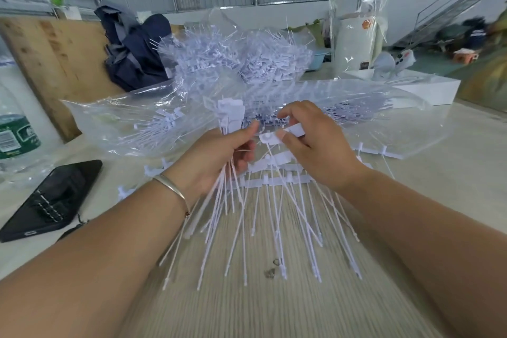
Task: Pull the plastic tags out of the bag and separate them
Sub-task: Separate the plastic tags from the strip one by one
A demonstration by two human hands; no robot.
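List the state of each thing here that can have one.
left hand: grips a bundle of tags
right hand: pinches a single tag
clear bag: lying flat, tags inside
phone: face up, screen dark

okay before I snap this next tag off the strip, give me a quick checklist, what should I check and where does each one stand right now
1. Left hand grips the bundle of separated tags: ok.
2. Right hand pinches the flat head of one tag: ok.
3. That tag is free of the strip below: cannot tell, motion blur.
4. Long tails hang untangled: not ok, several cross.
5. Open bag of unsorted tags lies close behind the hands: ok.
6. Phone lies clear of the tails, off to the left: ok.
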